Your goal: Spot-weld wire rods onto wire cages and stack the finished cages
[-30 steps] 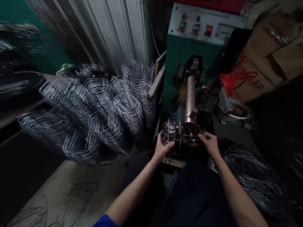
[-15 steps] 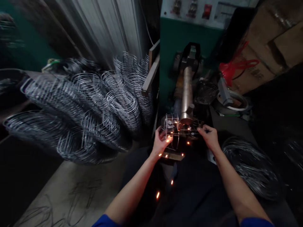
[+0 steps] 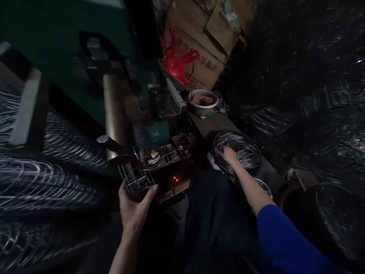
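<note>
My left hand [image 3: 134, 205] is closed round a small round wire frame [image 3: 137, 179], thumb on the near side. The frame sits just under the end of a metal cylinder arm [image 3: 114, 114] on a green machine, and its far part is dim and blurred. Off to the right, my right hand [image 3: 228, 154] reaches down into a pile of thin wire rings [image 3: 245, 152] on a bench. Its fingers are pressed together at the pile's left inner edge, and their tips are partly hidden among the wires.
Stacks of bent wire frames [image 3: 42, 182] crowd the left side. Behind the ring pile stand a round bowl [image 3: 203, 108], a wire fan guard [image 3: 165, 103], a red plastic bag [image 3: 179, 66] and a cardboard box [image 3: 196, 49]. Small sparks [image 3: 175, 179] glow below the machine arm.
The view has swung right. My right hand has let go of the wire frame and moved to the ring pile; my left hand still holds the frame. Fewer sparks show.
</note>
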Tool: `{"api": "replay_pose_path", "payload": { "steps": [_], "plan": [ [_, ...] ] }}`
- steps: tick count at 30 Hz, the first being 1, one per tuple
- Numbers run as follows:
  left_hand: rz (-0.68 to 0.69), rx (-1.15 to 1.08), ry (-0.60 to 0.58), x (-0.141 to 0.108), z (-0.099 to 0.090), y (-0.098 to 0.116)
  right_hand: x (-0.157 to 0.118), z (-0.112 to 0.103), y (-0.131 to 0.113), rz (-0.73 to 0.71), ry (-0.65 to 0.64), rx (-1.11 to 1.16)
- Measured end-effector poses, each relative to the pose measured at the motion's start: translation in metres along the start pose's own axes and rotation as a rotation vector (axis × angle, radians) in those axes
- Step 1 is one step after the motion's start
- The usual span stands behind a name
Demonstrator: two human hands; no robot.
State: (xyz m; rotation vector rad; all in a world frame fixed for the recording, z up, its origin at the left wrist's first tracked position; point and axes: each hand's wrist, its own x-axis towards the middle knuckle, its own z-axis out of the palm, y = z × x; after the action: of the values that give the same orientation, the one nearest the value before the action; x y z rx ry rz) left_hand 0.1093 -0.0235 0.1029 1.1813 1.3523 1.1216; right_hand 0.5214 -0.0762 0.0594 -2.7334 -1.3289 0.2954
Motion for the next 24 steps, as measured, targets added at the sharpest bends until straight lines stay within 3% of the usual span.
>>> {"api": "replay_pose_path", "payload": {
  "steps": [3,7,11,15,17,19,22,24],
  "plan": [
    [-0.036,0.039,0.024,-0.002,0.008,0.010,-0.002,0.012,0.022,0.083,-0.046,-0.072],
    [-0.104,0.000,-0.019,0.000,0.009,0.022,0.000,0.019,0.026,0.090,-0.074,-0.093],
    [-0.101,-0.009,-0.031,0.000,0.008,0.028,-0.006,0.012,0.027,0.113,-0.070,-0.089],
    [-0.058,-0.027,-0.031,0.002,0.009,0.022,-0.029,-0.006,0.040,0.154,-0.026,-0.085],
    [-0.046,-0.039,-0.025,0.003,0.009,0.017,-0.043,-0.025,0.057,0.182,0.091,-0.049],
    [-0.038,-0.040,-0.011,0.003,0.009,0.013,-0.056,-0.048,0.077,0.187,0.324,0.073],
    [-0.029,-0.023,0.001,-0.003,0.005,0.009,-0.067,-0.082,0.095,0.082,0.694,0.474],
    [-0.008,-0.022,-0.006,-0.011,0.001,0.006,-0.067,-0.098,0.084,-0.035,0.728,0.815]
  ]
}}
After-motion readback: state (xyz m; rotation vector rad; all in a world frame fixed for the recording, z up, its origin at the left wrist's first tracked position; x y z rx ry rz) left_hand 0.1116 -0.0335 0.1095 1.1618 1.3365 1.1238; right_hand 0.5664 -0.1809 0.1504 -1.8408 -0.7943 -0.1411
